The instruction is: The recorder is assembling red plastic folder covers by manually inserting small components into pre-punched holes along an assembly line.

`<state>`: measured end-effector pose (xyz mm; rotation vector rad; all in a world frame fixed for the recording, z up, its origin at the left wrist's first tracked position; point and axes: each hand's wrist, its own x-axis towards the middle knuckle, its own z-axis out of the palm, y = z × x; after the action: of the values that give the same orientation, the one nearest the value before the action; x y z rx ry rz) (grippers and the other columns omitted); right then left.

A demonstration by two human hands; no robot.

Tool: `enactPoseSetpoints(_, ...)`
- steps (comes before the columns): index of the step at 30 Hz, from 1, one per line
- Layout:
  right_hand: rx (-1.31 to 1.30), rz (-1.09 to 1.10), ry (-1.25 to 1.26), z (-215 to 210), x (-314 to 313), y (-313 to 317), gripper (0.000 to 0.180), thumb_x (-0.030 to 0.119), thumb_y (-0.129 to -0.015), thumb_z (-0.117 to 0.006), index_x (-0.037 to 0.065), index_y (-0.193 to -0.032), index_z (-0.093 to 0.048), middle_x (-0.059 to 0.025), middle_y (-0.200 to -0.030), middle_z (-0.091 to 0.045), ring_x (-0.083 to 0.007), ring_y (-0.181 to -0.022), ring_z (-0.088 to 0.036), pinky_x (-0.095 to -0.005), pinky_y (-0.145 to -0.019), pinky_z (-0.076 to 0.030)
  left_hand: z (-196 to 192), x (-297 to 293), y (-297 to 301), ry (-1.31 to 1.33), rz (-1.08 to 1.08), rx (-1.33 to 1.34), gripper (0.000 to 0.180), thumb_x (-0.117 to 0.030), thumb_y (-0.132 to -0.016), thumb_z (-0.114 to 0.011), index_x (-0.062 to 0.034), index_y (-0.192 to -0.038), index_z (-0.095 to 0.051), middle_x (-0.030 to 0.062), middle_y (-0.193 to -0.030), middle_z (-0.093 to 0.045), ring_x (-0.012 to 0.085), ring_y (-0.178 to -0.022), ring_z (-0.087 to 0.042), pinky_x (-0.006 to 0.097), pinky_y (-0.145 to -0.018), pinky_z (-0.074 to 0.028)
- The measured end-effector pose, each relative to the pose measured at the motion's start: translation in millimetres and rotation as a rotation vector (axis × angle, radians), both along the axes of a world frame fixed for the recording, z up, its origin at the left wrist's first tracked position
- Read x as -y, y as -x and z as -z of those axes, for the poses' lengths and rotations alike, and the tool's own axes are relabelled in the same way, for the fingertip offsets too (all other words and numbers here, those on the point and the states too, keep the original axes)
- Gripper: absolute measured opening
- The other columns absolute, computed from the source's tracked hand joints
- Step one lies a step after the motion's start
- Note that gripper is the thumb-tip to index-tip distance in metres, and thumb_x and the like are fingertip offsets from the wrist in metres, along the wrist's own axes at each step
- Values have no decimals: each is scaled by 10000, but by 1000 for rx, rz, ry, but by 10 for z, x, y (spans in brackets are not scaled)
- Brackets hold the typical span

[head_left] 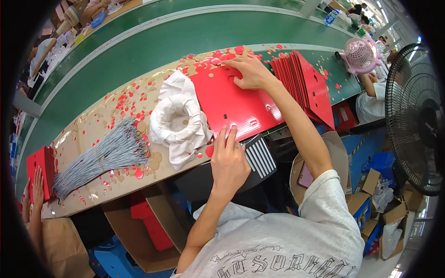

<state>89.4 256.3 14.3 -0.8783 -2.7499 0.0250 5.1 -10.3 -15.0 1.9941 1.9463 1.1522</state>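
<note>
Both hands lie flat on a red corrugated plastic sheet (234,104), neither one clasping it: the grip of the left hand (228,162) is open, fingers stretched forward with the tips pressing the sheet's near edge, and the grip of the right hand (250,72) is likewise open, palm down with fingers spread over the sheet's far corner. The sheet rests on the tabletop (92,125), a brown cardboard-covered surface, directly in front of the person, and shows small punched slots near its near edge. Just to its left lies a crumpled white cloth (178,118), touching the sheet's side. Farther left sits a bundle of grey cords (99,155), fanned out at one end. Red and brown punched-out scraps (134,99) are scattered across the cardboard around these things. To the right of the sheet a stack of red sheets (308,83) leans on edge. Beyond the cardboard runs a green conveyor belt (185,32). A pink desk fan (360,54) stands at the far right, and a black floor fan (417,116) beside it.
</note>
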Motion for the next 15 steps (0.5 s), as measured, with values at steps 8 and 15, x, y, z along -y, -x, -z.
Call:
enactPoseSetpoints(8, -307, -76, -266, -566, 183, -29, 419, 210, -750, -804, 157, -1156, -717, -52, -1095, -708, -256, -1063, -644, -411, -936, -518, -15, 70, 43, -126, 94, 162, 107, 12, -863, -574, 95, -797, -588, 214, -1327, -587, 431, -1314, -496, 510, -1070, -415)
enactPoseSetpoints(15, -974, 5, -689, -1821, -34, -450, 364, 119, -838, -739, 13, -1185, -709, -156, -1066, -726, -282, -985, -710, -339, -852, -555, -288, 342, 263, -277, 11, 391, 230, -52, -930, -462, 69, -744, -524, 255, -1089, -626, 416, -998, -611, 464, -862, -487)
